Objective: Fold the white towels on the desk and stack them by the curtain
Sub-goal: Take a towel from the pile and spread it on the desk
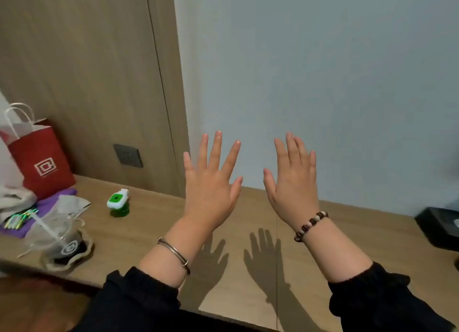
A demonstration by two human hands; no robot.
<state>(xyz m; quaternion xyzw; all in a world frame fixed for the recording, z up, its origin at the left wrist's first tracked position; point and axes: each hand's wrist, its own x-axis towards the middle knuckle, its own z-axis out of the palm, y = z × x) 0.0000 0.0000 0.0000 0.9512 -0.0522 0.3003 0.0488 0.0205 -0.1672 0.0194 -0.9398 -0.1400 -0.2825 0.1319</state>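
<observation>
Left hand (211, 182) and right hand (293, 180) hover above the worktop (154, 222), fingers spread, grasping nothing, right of the red bag (42, 162).

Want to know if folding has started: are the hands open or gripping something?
Open. The left hand and right hand are held above the desk, fingers straight and spread, holding nothing.

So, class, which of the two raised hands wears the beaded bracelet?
The right hand: its wrist carries a brown-and-white beaded bracelet, while the left hand wears a plain metal bangle.
</observation>
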